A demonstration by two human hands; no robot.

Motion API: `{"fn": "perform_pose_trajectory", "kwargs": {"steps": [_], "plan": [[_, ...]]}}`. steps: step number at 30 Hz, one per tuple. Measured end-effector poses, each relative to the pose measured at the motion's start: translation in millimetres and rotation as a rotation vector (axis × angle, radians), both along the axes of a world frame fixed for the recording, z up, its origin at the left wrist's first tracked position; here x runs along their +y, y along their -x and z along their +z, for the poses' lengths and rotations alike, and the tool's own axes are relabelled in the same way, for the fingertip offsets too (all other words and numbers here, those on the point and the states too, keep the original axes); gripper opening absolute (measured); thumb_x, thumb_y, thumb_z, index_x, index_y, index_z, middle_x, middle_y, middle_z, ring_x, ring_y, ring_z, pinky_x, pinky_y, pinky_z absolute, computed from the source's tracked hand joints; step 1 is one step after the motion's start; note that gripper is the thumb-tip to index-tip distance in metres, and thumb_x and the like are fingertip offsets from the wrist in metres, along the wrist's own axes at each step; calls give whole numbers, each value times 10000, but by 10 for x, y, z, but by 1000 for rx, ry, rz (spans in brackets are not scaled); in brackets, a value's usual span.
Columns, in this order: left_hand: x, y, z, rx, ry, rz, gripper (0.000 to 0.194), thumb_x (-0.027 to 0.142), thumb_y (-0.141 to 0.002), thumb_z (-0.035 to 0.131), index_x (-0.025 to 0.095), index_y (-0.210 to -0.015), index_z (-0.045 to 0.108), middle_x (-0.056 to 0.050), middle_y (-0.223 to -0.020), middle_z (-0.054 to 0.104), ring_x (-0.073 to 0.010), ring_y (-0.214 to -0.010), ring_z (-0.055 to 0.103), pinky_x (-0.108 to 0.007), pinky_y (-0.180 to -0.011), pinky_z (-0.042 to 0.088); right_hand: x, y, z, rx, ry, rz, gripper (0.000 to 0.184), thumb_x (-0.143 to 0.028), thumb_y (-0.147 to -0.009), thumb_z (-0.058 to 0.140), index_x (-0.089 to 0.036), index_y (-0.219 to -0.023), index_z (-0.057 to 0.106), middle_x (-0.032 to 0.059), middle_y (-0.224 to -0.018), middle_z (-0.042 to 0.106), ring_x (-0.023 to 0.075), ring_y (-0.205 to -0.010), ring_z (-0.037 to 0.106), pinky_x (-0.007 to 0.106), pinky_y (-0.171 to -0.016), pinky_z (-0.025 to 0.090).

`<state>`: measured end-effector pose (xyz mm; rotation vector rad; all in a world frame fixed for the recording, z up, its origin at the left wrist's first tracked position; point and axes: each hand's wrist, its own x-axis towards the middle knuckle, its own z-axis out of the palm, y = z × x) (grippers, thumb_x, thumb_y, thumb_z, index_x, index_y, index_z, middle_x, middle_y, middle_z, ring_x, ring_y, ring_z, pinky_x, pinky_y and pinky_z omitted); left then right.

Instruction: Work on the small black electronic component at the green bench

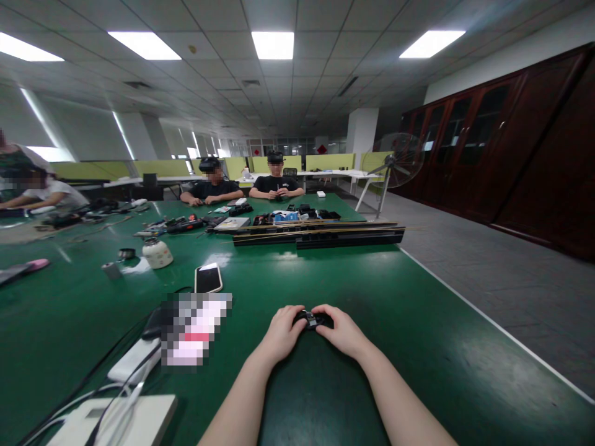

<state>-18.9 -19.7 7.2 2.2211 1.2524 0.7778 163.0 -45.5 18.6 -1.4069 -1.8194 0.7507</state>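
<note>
A small black object (312, 321) with a shiny, light-coloured part in its middle sits low over the green table, or on it; I cannot tell which, nor what kind of thing it is. My left hand (282, 333) grips its left side, the fingers curled over and the thumb in front. From the opposite side my right hand (343, 329) holds it in the same way. Fingers hide both ends of the object. Ahead and to the left of my hands lies a phone (209, 279) with a dark screen.
Cables (121, 402) and a white box (153, 416) lie at front left, near a blurred-out item (195, 331). A pale round jar (157, 254) stands farther off. Long black rails (344, 238) with thin rods cross the table (446, 347) ahead. Several people sit beyond.
</note>
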Motion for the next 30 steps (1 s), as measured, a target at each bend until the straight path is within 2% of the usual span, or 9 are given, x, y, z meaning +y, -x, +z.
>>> {"fn": "perform_pose_trajectory", "kwargs": {"steps": [5,11,16,24,30], "plan": [[-7,14,-25,-8,0,6,493,187,-700,663,209,-1174,528,-79,-1149,580,-260,-1093,500,-411,-956,387,7,0,-23,5,-12,-3,355,-120,-675,573,-214,-1016,614,40,-1041,657,206,-1003,582,375,-933,416],[-7,18,-24,-5,-4,1,405,133,-712,644,190,-1105,564,-77,-1111,595,-242,-1055,515,-377,-949,389,24,1,-54,11,-37,12,382,-93,-664,540,-217,-1019,607,39,-1046,656,200,-1008,583,372,-940,420],[-12,18,-7,-4,-11,-17,406,129,-739,615,206,-1133,550,-68,-1139,587,-231,-1077,504,-365,-963,375,22,-3,-51,2,-52,22,425,-67,-632,518,-198,-1027,608,52,-1056,653,207,-1020,578,370,-949,415],[-4,14,-16,-2,9,9,358,217,-822,539,178,-1178,526,-97,-1172,575,-240,-1102,497,-382,-970,372,10,-8,-35,-13,-48,25,413,-71,-632,514,-195,-1011,622,56,-1049,659,211,-1016,580,372,-948,415],[-8,8,-12,-6,18,18,422,220,-776,600,163,-1186,516,-109,-1171,573,-254,-1113,492,-389,-961,379,-20,7,26,-18,-30,21,360,-147,-656,571,-210,-1006,626,44,-1032,665,220,-998,586,378,-925,426]]}}
